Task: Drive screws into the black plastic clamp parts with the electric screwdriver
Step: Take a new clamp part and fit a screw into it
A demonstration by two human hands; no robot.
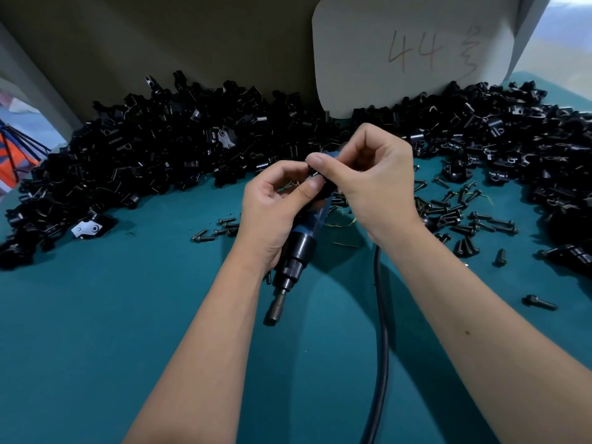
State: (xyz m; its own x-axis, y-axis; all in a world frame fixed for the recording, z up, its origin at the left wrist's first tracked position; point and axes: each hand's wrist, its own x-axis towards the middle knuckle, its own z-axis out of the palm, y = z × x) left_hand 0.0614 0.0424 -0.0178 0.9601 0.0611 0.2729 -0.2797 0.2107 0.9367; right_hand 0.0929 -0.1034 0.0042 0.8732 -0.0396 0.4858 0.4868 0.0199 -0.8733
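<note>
- Left hand [275,203] and right hand [368,174] meet above the teal counter [128,315], each grip curled, pinching one black clamp part [322,184] between fingertips.
- Electric screwdriver [293,261] lies on the counter under the left hand, bit end toward the viewer.
- Loose screws [464,216] are scattered to the right.
- A clamp-part pile [160,149] lines the far edge.

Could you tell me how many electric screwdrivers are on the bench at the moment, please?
1. The electric screwdriver lies on the teal table, under the left hand, bit end toward the camera. Another could be hidden beneath the clamp piles.
</note>
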